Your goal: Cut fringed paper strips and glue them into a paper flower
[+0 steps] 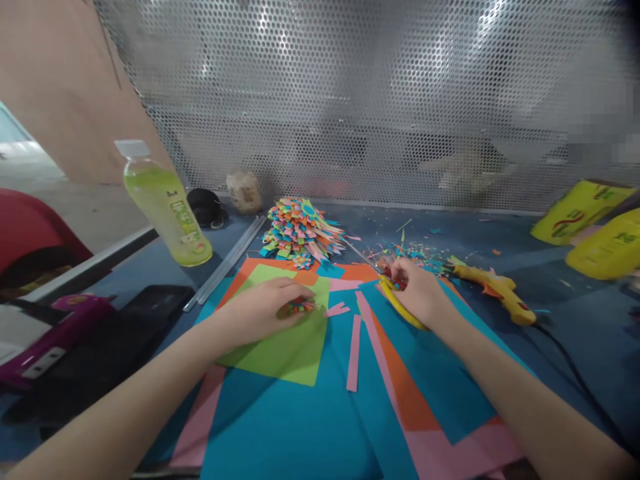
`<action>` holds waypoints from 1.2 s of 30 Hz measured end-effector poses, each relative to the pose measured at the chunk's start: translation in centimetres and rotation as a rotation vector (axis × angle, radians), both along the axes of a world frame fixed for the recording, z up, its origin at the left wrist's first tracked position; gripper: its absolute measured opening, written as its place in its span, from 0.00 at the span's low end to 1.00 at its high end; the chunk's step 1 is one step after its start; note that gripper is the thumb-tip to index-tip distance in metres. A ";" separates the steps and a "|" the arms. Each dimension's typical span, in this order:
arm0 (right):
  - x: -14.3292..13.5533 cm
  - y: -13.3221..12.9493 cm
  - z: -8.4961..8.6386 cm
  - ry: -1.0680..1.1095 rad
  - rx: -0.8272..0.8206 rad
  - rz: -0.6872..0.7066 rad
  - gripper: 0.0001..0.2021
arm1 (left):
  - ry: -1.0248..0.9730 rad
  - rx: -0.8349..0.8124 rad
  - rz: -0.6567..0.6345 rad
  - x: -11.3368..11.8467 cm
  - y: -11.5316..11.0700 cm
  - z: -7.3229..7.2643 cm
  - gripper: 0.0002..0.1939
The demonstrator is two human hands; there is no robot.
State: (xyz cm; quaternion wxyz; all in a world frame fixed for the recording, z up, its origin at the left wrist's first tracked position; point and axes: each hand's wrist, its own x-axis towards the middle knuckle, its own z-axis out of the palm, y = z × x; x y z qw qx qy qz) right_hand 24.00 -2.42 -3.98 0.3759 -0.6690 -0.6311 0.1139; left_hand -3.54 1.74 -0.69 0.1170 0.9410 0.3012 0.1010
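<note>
My left hand (267,308) is closed around a small multicoloured fringed paper piece (301,306), partly hidden by the fingers, above a lime-green paper sheet (285,353). In my right hand (417,288) is a pair of scissors (397,303) with yellow and red handles, its blades pointing up and left. Between the hands lie short pink strips (337,310) and a longer pink paper strip (354,353) on blue paper (300,427). Beyond the scissors' tip sits a heap of fringed paper flowers (300,230).
A yellow glue gun (493,290) with a black cord lies at right, near scattered paper scraps (415,252). Clear sticks (225,263) and a green drink bottle (167,210) are at left. Yellow packages (580,213) stand far right. A perforated metal panel (350,100) closes off the back.
</note>
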 end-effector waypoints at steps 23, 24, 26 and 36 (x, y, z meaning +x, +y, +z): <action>0.0 -0.2 -0.3 -0.126 -0.008 0.018 0.11 | -0.988 -1.054 0.476 1.0 -0.8 0.7 0.11; -0.1 -0.2 -0.3 -0.131 -0.014 0.020 0.11 | -1.000 -1.055 0.488 1.1 -0.8 0.8 0.09; -0.3 -0.4 -0.1 -0.144 -0.027 0.020 0.11 | -1.035 -1.066 0.549 1.1 -0.9 0.9 0.06; -0.5 -0.7 0.2 -0.203 -0.080 -0.020 0.12 | -0.954 -1.216 0.594 1.2 -0.4 0.3 0.08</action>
